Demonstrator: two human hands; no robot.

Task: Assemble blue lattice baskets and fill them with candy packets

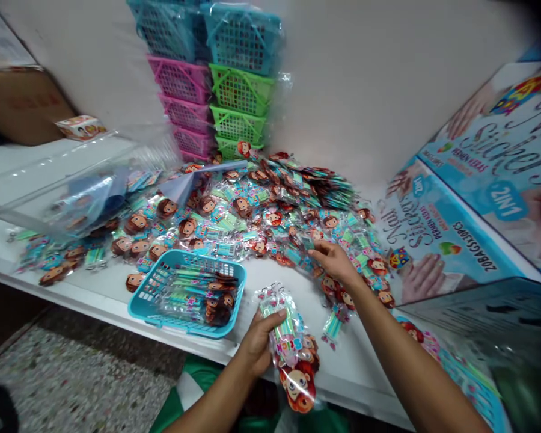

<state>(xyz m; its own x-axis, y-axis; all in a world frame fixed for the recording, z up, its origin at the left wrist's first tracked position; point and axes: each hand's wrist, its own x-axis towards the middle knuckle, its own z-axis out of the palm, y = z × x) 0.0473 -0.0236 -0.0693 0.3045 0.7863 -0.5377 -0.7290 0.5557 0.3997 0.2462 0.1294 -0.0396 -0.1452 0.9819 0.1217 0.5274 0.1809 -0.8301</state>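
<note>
My left hand (260, 341) is closed around a stack of clear candy packets (288, 337), each with a cartoon head card at its lower end, held over the table's front edge. Reaching into the large pile of similar packets (241, 207), my right hand (331, 260) has its thumb and fingers pinched on one packet (300, 255) at the pile's near side. Left of my left hand sits a blue basket (137, 299) with several packets lying in it.
Stacked blue, pink and green baskets (241, 93) stand behind the pile. Nail sticker boxes (451, 228) are on the right, above another blue basket (491, 394). A clear plastic container (40, 180) lies at the left, before a cardboard box (22, 105).
</note>
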